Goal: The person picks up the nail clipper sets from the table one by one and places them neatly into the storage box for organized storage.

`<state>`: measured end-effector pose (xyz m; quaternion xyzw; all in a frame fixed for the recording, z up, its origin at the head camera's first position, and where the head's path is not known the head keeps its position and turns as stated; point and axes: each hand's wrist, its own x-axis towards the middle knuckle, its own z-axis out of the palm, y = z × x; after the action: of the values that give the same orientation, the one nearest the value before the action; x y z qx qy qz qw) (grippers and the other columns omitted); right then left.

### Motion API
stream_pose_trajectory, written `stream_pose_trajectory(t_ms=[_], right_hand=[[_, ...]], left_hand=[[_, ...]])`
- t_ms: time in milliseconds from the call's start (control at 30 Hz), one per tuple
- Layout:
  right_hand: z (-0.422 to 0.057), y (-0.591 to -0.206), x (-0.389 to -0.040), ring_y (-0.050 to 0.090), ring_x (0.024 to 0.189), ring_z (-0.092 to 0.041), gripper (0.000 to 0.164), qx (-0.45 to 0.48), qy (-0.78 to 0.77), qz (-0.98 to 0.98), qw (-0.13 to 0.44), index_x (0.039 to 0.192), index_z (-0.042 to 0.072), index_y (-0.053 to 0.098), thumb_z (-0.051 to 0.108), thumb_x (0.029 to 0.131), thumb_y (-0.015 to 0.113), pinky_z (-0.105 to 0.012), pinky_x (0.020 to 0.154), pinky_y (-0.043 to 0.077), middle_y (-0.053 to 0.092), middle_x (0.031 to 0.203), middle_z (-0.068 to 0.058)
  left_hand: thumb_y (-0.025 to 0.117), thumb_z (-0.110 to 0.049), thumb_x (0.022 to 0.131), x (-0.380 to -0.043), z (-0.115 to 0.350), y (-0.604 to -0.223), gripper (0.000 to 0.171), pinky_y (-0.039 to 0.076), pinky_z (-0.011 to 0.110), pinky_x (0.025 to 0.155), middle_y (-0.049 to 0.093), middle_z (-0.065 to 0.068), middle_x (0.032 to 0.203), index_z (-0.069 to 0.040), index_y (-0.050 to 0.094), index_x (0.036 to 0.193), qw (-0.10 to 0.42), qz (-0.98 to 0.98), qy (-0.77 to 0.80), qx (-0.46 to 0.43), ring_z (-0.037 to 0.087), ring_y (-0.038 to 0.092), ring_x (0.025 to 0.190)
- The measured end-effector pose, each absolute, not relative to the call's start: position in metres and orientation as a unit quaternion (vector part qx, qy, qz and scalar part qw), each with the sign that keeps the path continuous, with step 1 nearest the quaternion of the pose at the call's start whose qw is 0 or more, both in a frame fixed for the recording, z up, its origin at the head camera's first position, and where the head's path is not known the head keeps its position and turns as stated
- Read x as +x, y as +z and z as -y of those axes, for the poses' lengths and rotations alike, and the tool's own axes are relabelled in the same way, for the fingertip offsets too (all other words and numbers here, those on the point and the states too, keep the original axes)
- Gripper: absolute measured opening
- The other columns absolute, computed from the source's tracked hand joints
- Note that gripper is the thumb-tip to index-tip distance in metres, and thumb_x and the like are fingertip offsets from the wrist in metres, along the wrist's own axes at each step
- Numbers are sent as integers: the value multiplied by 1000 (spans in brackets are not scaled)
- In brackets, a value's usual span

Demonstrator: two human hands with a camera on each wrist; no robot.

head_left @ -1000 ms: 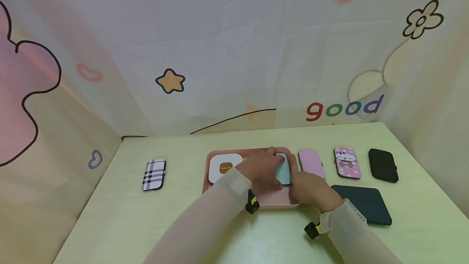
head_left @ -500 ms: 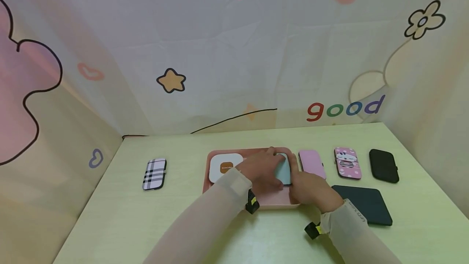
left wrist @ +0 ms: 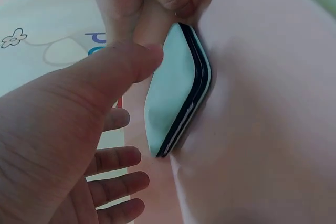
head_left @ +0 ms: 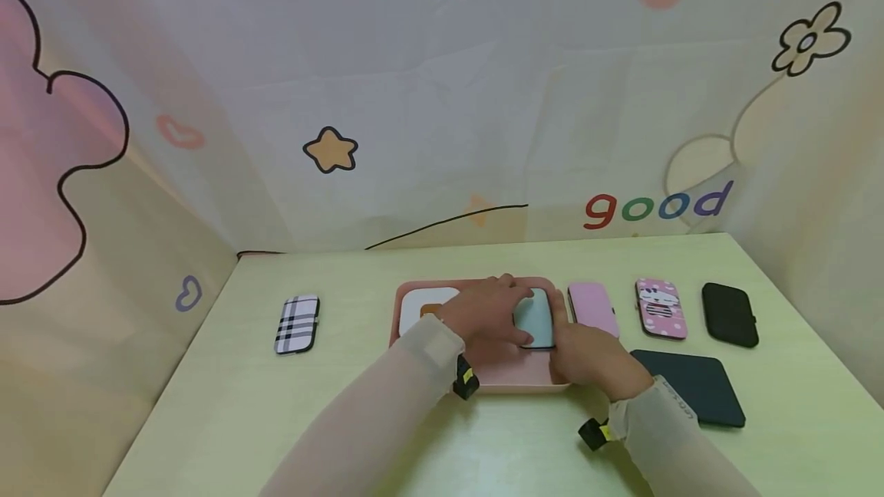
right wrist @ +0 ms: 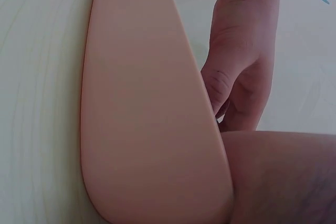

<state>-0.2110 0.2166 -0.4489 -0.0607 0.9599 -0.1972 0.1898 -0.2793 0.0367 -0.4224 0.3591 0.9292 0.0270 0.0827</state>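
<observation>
A flat mint-green case [head_left: 535,320] with a dark seam lies at the right end of a shallow pink tray [head_left: 511,373]. Over the case my left hand [head_left: 486,309] spreads its fingers; in the left wrist view the thumb [left wrist: 142,59] overlaps the case's edge and the other fingers reach out straight. My right hand [head_left: 594,359] rests at the tray's right side, its index finger straight between case and rim; its other fingers are mostly hidden. A white case [head_left: 412,307] with a brown label sits at the tray's left end, partly behind my left forearm.
To the tray's right stand a plain pink case [head_left: 594,309], a pink dotted cartoon case [head_left: 661,308] and a black case [head_left: 730,314]. A larger dark flat case [head_left: 694,386] lies nearer. One plaid case [head_left: 298,324] is at the left. Printed curtain [head_left: 442,98] closes the back.
My left fingers and thumb have spread slightly apart and eased off the mint-green case, uncovering more of it. The right hand keeps its place. The whole view has shifted slightly.
</observation>
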Motion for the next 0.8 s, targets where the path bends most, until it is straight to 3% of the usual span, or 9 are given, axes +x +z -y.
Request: stream_pose_trajectory(t_ms=[200, 400, 600, 800], right_hand=[[-215, -449, -211, 52, 50, -21, 106, -61, -196, -961, 185, 158, 11, -18, 12, 88, 62, -30, 48, 38, 54, 65, -7], [-214, -447, -211, 54, 54, -22, 109, -56, -208, -961, 174, 157, 14, -13, 6, 82, 65, -32, 52, 40, 58, 72, -7], [-213, -446, -210, 52, 53, -22, 108, -42, -200, -959, 194, 157, 13, -19, 10, 86, 62, -31, 50, 39, 54, 67, -7], [-213, -446, -211, 52, 54, -22, 109, -26, -209, -957, 200, 156, 20, -18, 9, 84, 62, -31, 50, 37, 56, 68, -6]], left_hand=[[66, -56, 89, -282, -23, -418, 65, 49, 35, 93, 55, 0, 131, -26, 51, 145, 87, -934, 37, 344, 17, 55, 108], [61, -50, 92, -283, -7, -404, 61, 47, 39, 99, 54, 1, 133, -24, 49, 147, 84, -934, 53, 343, 21, 54, 114], [56, -48, 93, -281, 9, -397, 62, 45, 41, 103, 51, 2, 142, -24, 47, 149, 91, -939, 67, 325, 22, 52, 124], [56, -50, 94, -285, 29, -398, 63, 43, 43, 108, 48, 2, 147, -23, 45, 151, 77, -946, 73, 306, 23, 49, 132]])
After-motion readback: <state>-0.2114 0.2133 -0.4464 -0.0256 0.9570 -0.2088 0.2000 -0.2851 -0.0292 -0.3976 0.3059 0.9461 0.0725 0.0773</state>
